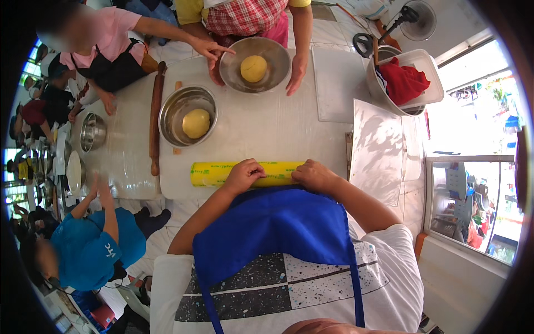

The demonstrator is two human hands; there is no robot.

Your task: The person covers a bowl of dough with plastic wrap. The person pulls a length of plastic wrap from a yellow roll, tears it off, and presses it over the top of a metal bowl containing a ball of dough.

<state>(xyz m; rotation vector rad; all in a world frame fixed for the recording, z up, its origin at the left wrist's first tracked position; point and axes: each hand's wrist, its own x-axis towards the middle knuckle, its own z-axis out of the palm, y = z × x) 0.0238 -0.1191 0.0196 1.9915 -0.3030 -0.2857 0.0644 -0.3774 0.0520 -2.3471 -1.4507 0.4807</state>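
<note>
A roll of yellow printed cling film (212, 173) lies crosswise at the table edge before me. My left hand (246, 174) rests over its middle, fingers curled and tips pinched at the film's surface. At the roll's right end, my right hand (313, 175) grips with bent fingers. Any loose edge of film is too thin to make out. Beyond the roll, to the left, a steel bowl (167, 121) holds a ball of yellow dough (196, 124). Farther off, another steel bowl (273, 77) with a dough ball (253, 69) stands between a co-worker's hands.
A wooden rolling pin (156, 121) lies left of the near bowl. White boards (377, 142) and a tub with red cloth (404, 81) stand at right. One co-worker points into the far bowl; another, in blue (89, 246), stands at left. My blue apron (275, 225) meets the roll.
</note>
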